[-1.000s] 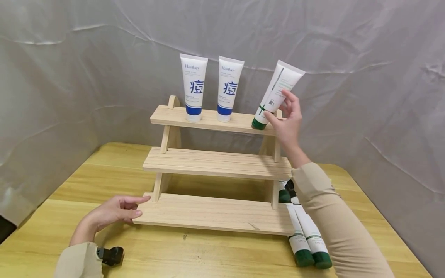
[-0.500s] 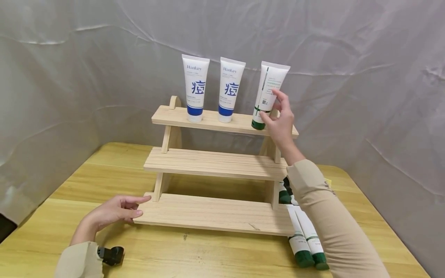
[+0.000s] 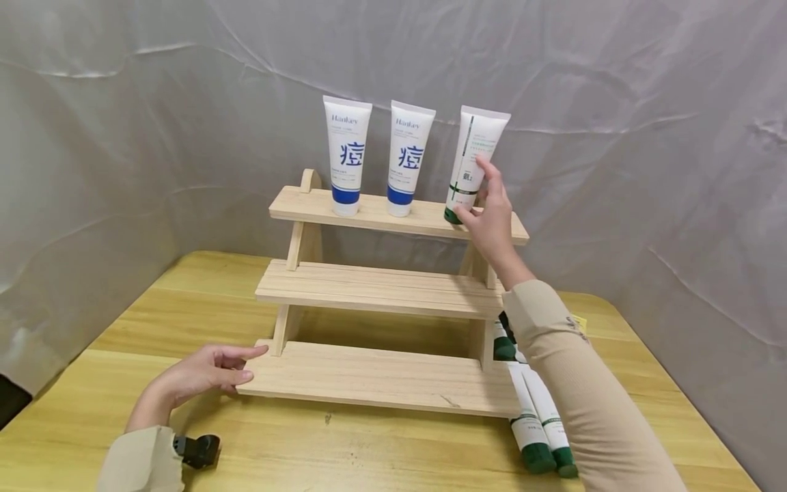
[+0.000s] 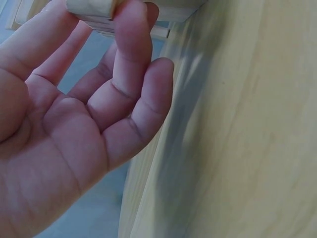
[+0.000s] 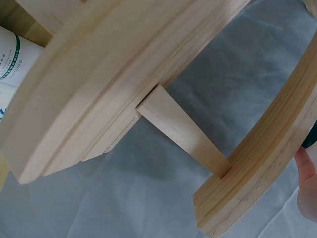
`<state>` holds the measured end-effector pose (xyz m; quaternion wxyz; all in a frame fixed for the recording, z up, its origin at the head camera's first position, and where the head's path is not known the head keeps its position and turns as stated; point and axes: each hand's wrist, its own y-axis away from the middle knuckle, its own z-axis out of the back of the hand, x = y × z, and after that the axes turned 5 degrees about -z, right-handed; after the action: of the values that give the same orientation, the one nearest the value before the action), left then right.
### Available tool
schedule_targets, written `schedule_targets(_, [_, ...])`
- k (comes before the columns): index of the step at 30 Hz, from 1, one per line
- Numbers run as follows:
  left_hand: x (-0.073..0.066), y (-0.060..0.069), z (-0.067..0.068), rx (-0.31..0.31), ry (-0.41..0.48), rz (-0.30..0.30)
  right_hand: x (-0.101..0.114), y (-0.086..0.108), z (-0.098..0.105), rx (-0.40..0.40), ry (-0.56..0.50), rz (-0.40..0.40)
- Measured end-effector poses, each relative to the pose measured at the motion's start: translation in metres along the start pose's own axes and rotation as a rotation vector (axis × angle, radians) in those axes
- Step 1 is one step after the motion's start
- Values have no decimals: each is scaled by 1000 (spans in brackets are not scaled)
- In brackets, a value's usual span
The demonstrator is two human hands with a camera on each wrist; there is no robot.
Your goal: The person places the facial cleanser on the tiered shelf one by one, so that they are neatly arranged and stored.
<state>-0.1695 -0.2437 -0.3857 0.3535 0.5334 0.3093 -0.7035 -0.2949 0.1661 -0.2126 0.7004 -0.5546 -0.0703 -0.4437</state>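
A three-tier wooden rack [image 3: 381, 294] stands on the table. On its top tier, toward the right end, the right hand [image 3: 492, 219] holds a white tube with a green cap [image 3: 476, 150] between thumb and fingers, nearly upright, cap down. Two white tubes with blue bands, the left one [image 3: 348, 150] and the middle one [image 3: 408, 154], stand upright beside it. The left hand [image 3: 197, 376] pinches the left end of the bottom tier; in the left wrist view, the hand [image 4: 84, 114] has its fingertips at a wooden edge [image 4: 94, 9].
Several white tubes with green caps [image 3: 530, 424] lie on the table [image 3: 344, 451] at the rack's right side, partly hidden by the right sleeve [image 3: 578, 369]. A grey cloth [image 3: 246, 123] hangs behind. The middle and bottom tiers hold nothing.
The tilted green-capped tube has swung closer to upright with its top moving left. The right hand has shifted left and slightly down on it. The left hand stays at the bottom tier.
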Motion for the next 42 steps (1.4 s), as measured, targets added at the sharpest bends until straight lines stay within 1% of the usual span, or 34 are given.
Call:
schedule_targets(6, [-1, 0, 0, 10, 17, -6, -2, -2, -1, 5, -2, -13])
schedule_targets(12, [-1, -1, 1, 15, 37, 0, -5, 2, 1, 9, -82, -40])
schedule_targets(16, [-1, -2, 1, 16, 30, 0, -7, 6, 6, 5, -113, -82])
schedule_targets(20, [-1, -1, 1, 16, 18, -3, -9, 13, 12, -6, -165, -127])
schedule_targets(23, [-1, -1, 1, 12, 13, -1, -9, 17, 16, -22, -212, -144])
schedule_targets(25, [-1, -1, 0, 7, 10, 1, -8, 20, 20, -26, -224, -149])
schedule_targets(27, [-1, -1, 0, 3, 8, 4, -3, 23, 25, -20, -243, -151])
schedule_targets(31, [0, 0, 0, -2, -4, 2, 10, 32, 35, 7, -239, -142])
schedule_targets(33, [0, 0, 1, -1, -6, 2, 6, 35, 39, 12, -230, -136])
schedule_targets(35, [0, 0, 1, 2, -10, -1, -3, 37, 41, 8, -211, -138])
schedule_targets(38, [1, 0, 1, 2, -8, -3, -18, 41, 45, -14, -211, -138])
schedule_targets(42, [2, -1, 1, 2, 0, -4, -23, 49, 52, -36, -240, -128])
